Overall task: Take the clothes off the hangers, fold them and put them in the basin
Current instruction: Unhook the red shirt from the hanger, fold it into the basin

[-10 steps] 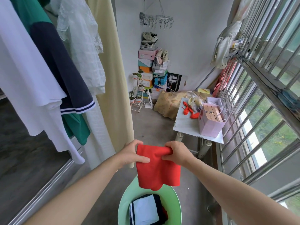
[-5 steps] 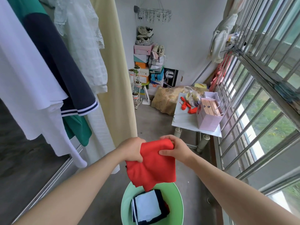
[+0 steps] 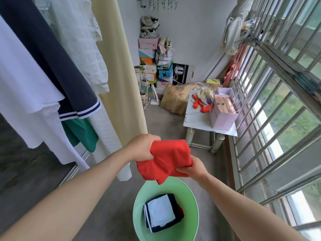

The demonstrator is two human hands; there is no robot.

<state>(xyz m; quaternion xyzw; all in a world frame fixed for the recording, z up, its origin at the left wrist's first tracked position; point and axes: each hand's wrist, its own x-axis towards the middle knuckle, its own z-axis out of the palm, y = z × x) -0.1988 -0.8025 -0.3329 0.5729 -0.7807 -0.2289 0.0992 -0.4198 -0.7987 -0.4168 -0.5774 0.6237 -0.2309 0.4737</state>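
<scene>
I hold a red garment (image 3: 167,159) folded into a small bundle above the light green basin (image 3: 191,223) on the floor. My left hand (image 3: 142,147) grips its upper left corner, my right hand (image 3: 192,166) grips its lower right edge. Inside the basin lies a folded navy and white garment (image 3: 162,212) with a bit of red cloth under it. To the left, clothes hang from above: a white shirt (image 3: 19,87), a navy top with white-striped cuffs (image 3: 52,63), a green piece (image 3: 79,133), a white lace garment (image 3: 81,40) and a cream cloth (image 3: 119,66).
A small white table (image 3: 198,120) with a pink bag (image 3: 223,113) and red items stands at the right by the barred window (image 3: 278,84). Shoe boxes (image 3: 149,54), shoes and a plant stand fill the far corner. Grey floor lies between.
The red garment has been folded over: my right hand moved down and under it, my left hand stayed at the top. The bundle is smaller and thicker.
</scene>
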